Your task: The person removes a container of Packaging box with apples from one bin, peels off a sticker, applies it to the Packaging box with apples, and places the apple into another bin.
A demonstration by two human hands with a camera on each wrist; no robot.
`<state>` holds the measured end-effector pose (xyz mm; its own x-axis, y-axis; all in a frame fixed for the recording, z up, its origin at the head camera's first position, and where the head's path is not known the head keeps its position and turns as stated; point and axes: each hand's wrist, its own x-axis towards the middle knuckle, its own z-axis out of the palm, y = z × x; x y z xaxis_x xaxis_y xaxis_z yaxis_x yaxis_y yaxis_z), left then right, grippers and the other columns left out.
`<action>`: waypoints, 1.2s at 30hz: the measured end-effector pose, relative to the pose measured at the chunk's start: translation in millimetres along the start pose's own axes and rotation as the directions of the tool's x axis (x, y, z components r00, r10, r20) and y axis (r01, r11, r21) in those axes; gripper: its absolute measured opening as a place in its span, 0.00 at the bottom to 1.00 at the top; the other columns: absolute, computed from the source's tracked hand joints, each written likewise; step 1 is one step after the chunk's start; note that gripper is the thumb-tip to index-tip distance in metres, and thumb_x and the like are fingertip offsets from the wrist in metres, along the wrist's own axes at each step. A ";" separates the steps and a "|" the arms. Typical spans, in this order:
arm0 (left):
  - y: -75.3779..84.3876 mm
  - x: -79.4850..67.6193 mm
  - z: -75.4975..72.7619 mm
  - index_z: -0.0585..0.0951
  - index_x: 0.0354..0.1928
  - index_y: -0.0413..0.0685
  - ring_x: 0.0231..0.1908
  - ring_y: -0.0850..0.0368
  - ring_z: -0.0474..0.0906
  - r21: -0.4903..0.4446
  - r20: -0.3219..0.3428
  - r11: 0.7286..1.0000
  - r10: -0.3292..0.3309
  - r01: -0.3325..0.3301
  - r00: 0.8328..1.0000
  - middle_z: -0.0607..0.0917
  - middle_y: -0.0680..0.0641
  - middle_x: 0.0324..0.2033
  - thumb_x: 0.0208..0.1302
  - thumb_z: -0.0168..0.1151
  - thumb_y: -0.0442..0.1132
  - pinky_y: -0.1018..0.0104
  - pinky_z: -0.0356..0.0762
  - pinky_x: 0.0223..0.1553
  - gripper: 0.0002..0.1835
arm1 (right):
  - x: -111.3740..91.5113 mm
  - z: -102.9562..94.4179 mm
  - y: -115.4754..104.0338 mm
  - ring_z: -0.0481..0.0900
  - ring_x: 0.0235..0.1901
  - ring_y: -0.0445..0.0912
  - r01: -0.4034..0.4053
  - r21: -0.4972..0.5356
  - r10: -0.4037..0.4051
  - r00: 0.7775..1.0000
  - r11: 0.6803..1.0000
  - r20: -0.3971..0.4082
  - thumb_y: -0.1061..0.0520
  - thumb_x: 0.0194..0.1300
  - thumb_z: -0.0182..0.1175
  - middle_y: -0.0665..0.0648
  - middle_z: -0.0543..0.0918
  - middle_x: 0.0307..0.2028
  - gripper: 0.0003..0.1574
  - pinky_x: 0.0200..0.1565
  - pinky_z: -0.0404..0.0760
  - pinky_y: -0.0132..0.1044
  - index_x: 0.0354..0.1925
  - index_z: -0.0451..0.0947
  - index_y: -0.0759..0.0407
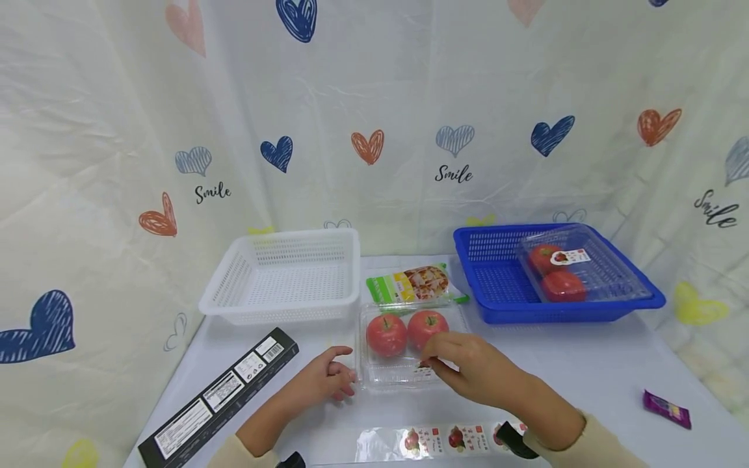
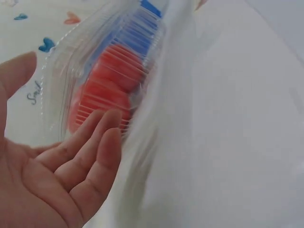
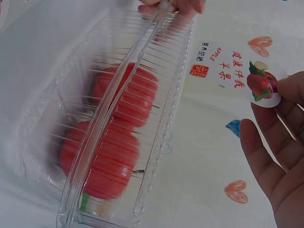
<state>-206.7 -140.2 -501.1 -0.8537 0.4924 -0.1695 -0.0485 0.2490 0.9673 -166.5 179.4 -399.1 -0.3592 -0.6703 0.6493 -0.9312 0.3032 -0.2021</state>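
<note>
Apple sticker [image 3: 260, 85]: pinched in my right grip [image 1: 476, 364], at the near side of a clear container [image 1: 389, 374]; whether they touch, I cannot tell.
Left grip [image 1: 322, 380]: thumb and fingers apart, just beside the container's left edge.
Container's load: two red apples [image 1: 386, 335], on the white surface [image 1: 585, 377].
Behind it: a green-and-yellow food packet [image 1: 424, 285].
Back row: white basket [image 1: 287, 313] left, blue basket [image 1: 544, 314] right, carrying a stickered apple pack [image 1: 585, 278].

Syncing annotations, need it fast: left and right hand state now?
Left hand: open, holding nothing, beside the clear clamshell box.
Right hand: closed, pinching an apple label sticker.
</note>
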 end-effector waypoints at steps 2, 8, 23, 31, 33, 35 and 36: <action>2.8 6.3 -0.4 0.60 0.68 0.38 0.37 0.48 0.83 -0.023 -0.040 1.000 -0.011 0.010 0.999 0.84 0.43 0.40 0.67 0.63 0.47 0.56 0.83 0.38 0.36 | 0.7 -0.1 2.9 0.80 0.35 0.37 -0.021 0.001 0.021 1.000 1.000 -0.002 0.72 0.53 0.67 0.46 0.82 0.35 0.17 0.40 0.78 0.24 0.39 0.80 0.56; 8.5 19.0 3.4 0.60 0.68 0.33 0.36 0.51 0.81 -0.089 -0.085 0.996 -0.028 0.021 0.996 0.82 0.43 0.40 0.65 0.65 0.45 0.55 0.83 0.37 0.37 | 2.8 1.0 11.3 0.81 0.34 0.40 -0.071 0.034 0.071 0.997 0.997 -0.008 0.75 0.50 0.68 0.49 0.83 0.35 0.21 0.38 0.80 0.27 0.40 0.80 0.56; 20.9 28.0 8.5 0.55 0.71 0.35 0.28 0.55 0.80 -0.184 -0.105 0.983 -0.045 0.025 0.993 0.80 0.45 0.34 0.63 0.66 0.39 0.57 0.84 0.35 0.41 | 1.2 4.5 32.0 0.81 0.34 0.39 -0.409 0.137 0.403 0.912 0.902 0.068 0.70 0.60 0.65 0.47 0.84 0.37 0.16 0.36 0.83 0.33 0.45 0.82 0.55; 12.7 29.5 6.4 0.54 0.71 0.36 0.28 0.55 0.80 -0.257 -0.075 0.966 -0.038 0.017 0.996 0.80 0.46 0.33 0.63 0.66 0.38 0.60 0.83 0.34 0.41 | 9.9 11.4 42.5 0.81 0.36 0.40 -0.543 0.214 0.536 0.839 0.812 0.097 0.58 0.62 0.67 0.44 0.84 0.35 0.11 0.38 0.82 0.35 0.45 0.83 0.52; 9.2 30.8 6.6 0.54 0.70 0.37 0.28 0.56 0.79 -0.295 -0.054 0.955 -0.032 0.015 0.998 0.80 0.46 0.33 0.63 0.65 0.38 0.62 0.83 0.33 0.40 | 11.9 12.4 46.1 0.81 0.36 0.40 -0.564 0.224 0.554 0.825 0.795 0.112 0.59 0.62 0.67 0.43 0.84 0.35 0.12 0.39 0.82 0.36 0.45 0.83 0.54; 5.8 31.8 7.0 0.54 0.70 0.38 0.27 0.57 0.79 -0.332 -0.036 0.943 -0.031 0.018 0.999 0.80 0.46 0.33 0.63 0.65 0.38 0.64 0.82 0.31 0.39 | 14.3 13.2 49.6 0.81 0.36 0.41 -0.590 0.238 0.574 0.807 0.772 0.138 0.60 0.61 0.67 0.44 0.84 0.35 0.12 0.40 0.82 0.36 0.45 0.83 0.55; 4.1 32.2 7.1 0.54 0.70 0.39 0.27 0.57 0.78 -0.349 -0.030 0.937 -0.032 0.020 0.999 0.80 0.46 0.32 0.64 0.64 0.37 0.64 0.82 0.31 0.39 | 15.7 13.5 51.4 0.81 0.37 0.42 -0.602 0.253 0.582 0.798 0.757 0.158 0.60 0.61 0.67 0.45 0.84 0.35 0.12 0.41 0.82 0.37 0.45 0.83 0.56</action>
<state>-230.7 -117.3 -503.9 -0.8667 0.4592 -0.1948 -0.2434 -0.0485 0.9687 -220.8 175.3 -409.2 -0.8382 -0.4650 0.2848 -0.5043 0.4621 -0.7295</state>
